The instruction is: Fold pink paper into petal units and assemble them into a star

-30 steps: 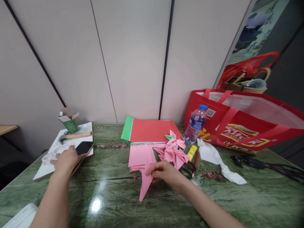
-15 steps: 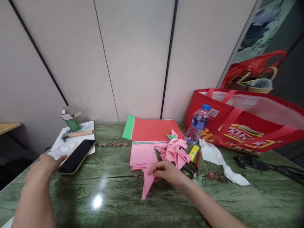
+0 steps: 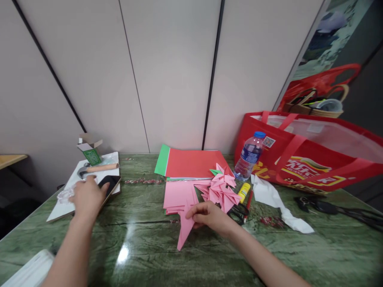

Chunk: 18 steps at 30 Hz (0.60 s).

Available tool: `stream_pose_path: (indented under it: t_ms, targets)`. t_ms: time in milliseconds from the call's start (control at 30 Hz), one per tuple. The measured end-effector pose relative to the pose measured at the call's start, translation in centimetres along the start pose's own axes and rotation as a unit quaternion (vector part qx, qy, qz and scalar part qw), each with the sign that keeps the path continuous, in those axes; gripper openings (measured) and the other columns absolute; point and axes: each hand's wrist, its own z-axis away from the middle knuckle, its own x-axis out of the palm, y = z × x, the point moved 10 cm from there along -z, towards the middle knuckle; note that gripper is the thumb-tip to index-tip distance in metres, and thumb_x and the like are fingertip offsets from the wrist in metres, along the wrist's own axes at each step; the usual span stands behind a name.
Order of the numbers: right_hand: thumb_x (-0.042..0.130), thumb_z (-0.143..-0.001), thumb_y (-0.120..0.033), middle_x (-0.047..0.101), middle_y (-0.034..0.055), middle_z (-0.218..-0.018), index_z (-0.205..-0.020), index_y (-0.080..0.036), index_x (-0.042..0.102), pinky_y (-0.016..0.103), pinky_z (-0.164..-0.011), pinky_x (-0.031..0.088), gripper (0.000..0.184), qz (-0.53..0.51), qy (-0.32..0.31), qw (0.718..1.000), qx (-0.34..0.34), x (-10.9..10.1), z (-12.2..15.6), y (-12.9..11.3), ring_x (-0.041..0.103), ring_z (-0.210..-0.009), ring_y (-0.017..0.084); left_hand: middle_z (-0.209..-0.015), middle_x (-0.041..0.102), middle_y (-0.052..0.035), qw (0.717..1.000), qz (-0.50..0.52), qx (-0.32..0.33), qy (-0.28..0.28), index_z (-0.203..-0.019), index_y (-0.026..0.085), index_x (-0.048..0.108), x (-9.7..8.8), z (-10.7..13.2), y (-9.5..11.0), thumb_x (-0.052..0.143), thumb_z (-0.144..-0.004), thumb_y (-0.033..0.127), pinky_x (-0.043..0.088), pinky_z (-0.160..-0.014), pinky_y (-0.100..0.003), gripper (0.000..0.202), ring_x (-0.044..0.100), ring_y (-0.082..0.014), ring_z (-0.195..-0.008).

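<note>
My right hand (image 3: pixel 208 214) pinches a folded pink paper piece (image 3: pixel 185 229) with a long point hanging down. Behind it lies a stack of pink paper sheets (image 3: pixel 178 195), and to its right several folded pink paper pieces (image 3: pixel 223 189) sit in a pile, one with a green tip. Over on the left, my left hand (image 3: pixel 89 195) is above the black phone (image 3: pixel 110 183) with thumb and fingers apart, covering much of it. A clear plastic coil (image 3: pixel 65 195) lies beside that hand on a white board (image 3: pixel 58 210).
On the board are a hammer (image 3: pixel 101 168) and a small green box (image 3: pixel 92 156). Red sheets (image 3: pixel 194 162) lie at the back. Rightward are a water bottle (image 3: pixel 249 155), glue stick (image 3: pixel 244 192), scissors (image 3: pixel 236 215), tissue (image 3: pixel 273 201) and a red bag (image 3: pixel 278 153).
My left hand has moved right, from beside the clear coil to over the phone. A white object has come into view at the lower left. My right hand stays nearly still.
</note>
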Motion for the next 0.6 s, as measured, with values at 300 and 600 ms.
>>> stream_pose_path:
  t_ms: [300,600]
  targets:
    - [0.07,-0.06,-0.028,0.056,-0.004,-0.062,-0.078,-0.018,0.058,0.023,-0.054,0.045,0.024,-0.044,0.113,0.985,-0.123,-2.1,0.7,-4.1,0.053,-0.054,0.009,-0.067,0.068,-0.0082,0.737,0.478,-0.014,-0.478,-0.079,0.01,0.063,11.4,15.1,16.6,0.052,-0.072,0.052,0.047,-0.059,-0.029,0.043,0.063,-0.0189,-0.061]
    - [0.06,-0.069,-0.031,0.055,-0.0011,-0.07,-0.084,-0.02,0.061,0.024,-0.055,0.045,0.019,0.049,0.126,0.978,-0.162,-1.9,1.1,-5.4,0.051,-0.061,0.012,-0.071,0.067,-0.011,0.604,0.588,-0.017,-0.537,-0.106,0.008,0.055,10.8,17.6,18.7,0.058,-0.075,0.037,0.05,-0.06,-0.032,0.042,0.063,-0.019,-0.061]
